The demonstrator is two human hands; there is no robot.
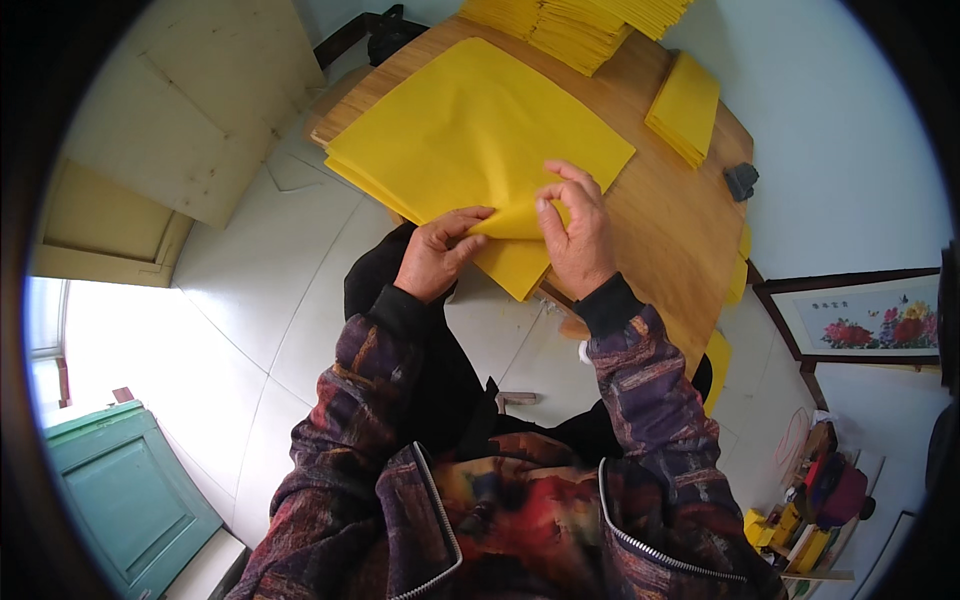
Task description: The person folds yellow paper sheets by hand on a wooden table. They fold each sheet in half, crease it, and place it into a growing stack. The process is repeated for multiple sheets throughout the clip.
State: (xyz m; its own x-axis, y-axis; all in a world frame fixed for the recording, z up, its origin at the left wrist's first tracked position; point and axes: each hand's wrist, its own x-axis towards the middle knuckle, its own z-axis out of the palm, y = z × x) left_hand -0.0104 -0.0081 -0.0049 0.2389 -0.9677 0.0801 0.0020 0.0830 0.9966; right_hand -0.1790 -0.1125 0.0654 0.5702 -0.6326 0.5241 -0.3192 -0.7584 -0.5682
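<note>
A stack of large yellow sheets [470,130], of cloth or felt-like material, lies on the wooden table before me and reaches over its near edge. The top sheet's near part is raised in a fold between my hands. My left hand [436,254] pinches this fold at its left end, thumb below and fingers above. At the right end, my right hand [582,235] is beside the fold, its fingers bent and apart from the thumb. A yellow corner hangs down between the hands.
Piles of folded yellow pieces [560,30] stand at the table's [660,250] far side, with a smaller pile [685,108] at right. A dark block [740,182] sits by the right edge. A framed flower picture [860,318] leans right; a teal cabinet [130,500] stands lower left.
</note>
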